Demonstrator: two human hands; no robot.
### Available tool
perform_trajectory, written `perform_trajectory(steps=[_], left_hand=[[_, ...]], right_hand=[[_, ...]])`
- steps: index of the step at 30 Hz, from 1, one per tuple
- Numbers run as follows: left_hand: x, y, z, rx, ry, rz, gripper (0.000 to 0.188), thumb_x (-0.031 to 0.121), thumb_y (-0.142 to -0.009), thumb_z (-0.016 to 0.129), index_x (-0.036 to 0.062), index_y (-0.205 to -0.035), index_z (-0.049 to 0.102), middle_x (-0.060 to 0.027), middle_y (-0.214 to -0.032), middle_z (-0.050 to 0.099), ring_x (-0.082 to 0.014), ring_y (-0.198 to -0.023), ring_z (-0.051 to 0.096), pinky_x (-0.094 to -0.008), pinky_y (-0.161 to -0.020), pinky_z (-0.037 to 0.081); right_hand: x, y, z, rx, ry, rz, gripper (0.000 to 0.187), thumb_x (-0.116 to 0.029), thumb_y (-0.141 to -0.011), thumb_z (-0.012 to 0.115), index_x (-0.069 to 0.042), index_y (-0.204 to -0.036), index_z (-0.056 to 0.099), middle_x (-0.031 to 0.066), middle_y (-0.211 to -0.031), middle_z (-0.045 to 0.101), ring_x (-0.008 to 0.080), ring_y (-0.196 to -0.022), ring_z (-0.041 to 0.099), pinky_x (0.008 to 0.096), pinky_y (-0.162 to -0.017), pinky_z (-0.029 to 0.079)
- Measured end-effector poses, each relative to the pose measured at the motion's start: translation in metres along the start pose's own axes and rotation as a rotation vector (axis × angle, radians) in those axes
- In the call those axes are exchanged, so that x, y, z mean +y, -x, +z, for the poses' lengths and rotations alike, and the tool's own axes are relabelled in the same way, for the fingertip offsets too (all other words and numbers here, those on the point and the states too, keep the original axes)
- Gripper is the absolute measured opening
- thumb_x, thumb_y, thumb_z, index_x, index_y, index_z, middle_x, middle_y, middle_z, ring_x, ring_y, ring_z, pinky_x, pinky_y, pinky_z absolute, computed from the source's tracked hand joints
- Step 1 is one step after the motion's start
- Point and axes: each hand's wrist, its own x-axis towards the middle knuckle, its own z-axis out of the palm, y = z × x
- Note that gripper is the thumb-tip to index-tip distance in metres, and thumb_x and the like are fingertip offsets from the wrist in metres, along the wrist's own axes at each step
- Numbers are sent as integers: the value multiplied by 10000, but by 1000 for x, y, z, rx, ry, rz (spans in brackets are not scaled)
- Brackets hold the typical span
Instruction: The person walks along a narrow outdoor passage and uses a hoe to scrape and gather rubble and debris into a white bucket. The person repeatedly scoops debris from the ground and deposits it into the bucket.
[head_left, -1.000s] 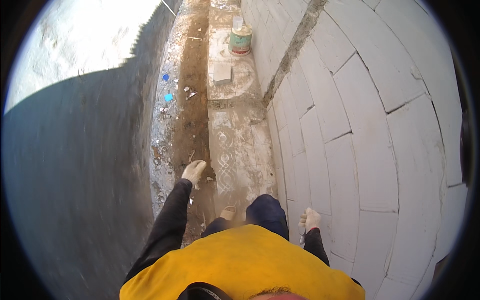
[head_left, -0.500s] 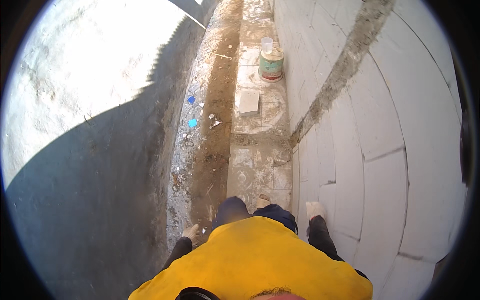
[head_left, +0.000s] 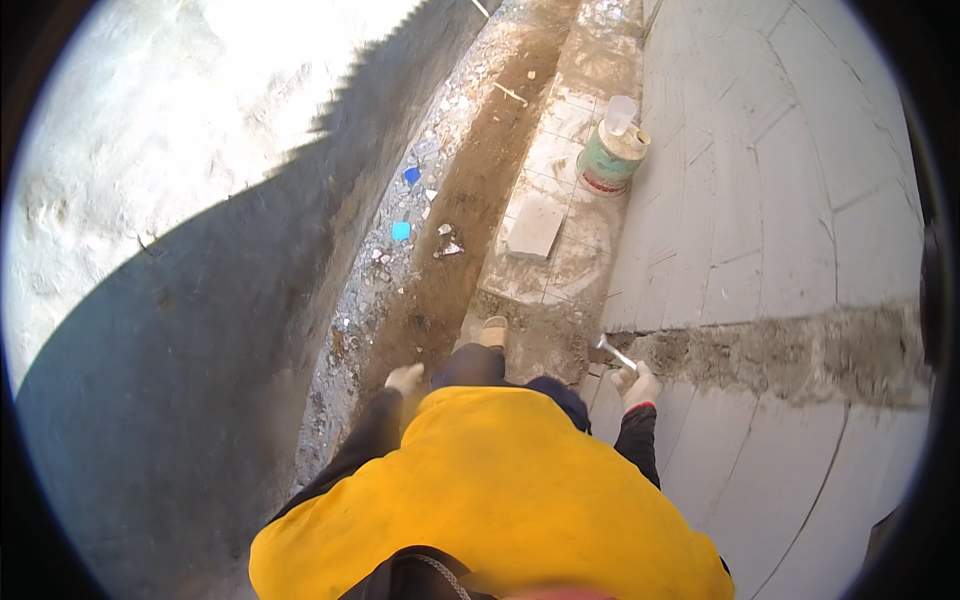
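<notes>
My right hand (head_left: 637, 384), in a pale glove with a red cuff, grips a short silver metal tool (head_left: 618, 352) with a small widened head. The tool's head is at the inner end of a rough grey mortar-like strip (head_left: 780, 352) that runs across the pale block wall. Beside my left leg, over the dirt strip, hangs my left hand (head_left: 405, 378) in a pale glove; its fingers are blurred, and I make out nothing in it. One sandal-clad foot (head_left: 494, 332) stands on the dusty ledge, while the other foot is hidden.
Ahead on the tiled ledge (head_left: 545, 180) lie a flat pale block (head_left: 537, 228) and a green-and-white bucket (head_left: 612, 158) with a translucent cup (head_left: 621, 112) on top. Blue tile pieces (head_left: 402, 231) and rubble line the dirt strip (head_left: 470, 190). A grey wall (head_left: 200, 400) rises at left.
My view has turned right, and I have stepped forward toward the block and bucket. My right hand, now by the mortar strip, shows the metal tool, which was not visible before.
</notes>
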Motion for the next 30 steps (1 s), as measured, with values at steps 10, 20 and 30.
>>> perform_trajectory(steps=[10,20,30], left_hand=[[250,-112,-130,235,322,73,659,512,-1025,684,10,-1450,661,-129,-1301,742,-253,-1124,701,-412,-913,567],[236,-78,24,-95,-930,-158,183,218,-937,705,59,-1023,682,-242,-946,742,-477,-912,714,-575,-762,558],[483,-54,47,184,429,-679,589,334,-1042,679,-32,-1495,593,-64,-1169,724,-165,-1021,673,-317,-879,553]], right_hand=[[-119,-146,162,-435,-219,107,378,-157,-1138,505,91,-1422,533,174,-1321,627,287,-1201,641,426,-970,641],[-249,-405,392,-214,-209,293,281,-107,-1104,506,60,-1321,570,197,-1227,703,359,-1056,734,492,-861,695],[-213,-665,504,-345,128,-68,357,-96,-1067,524,41,-1397,539,230,-1352,630,376,-1206,660,560,-950,639]])
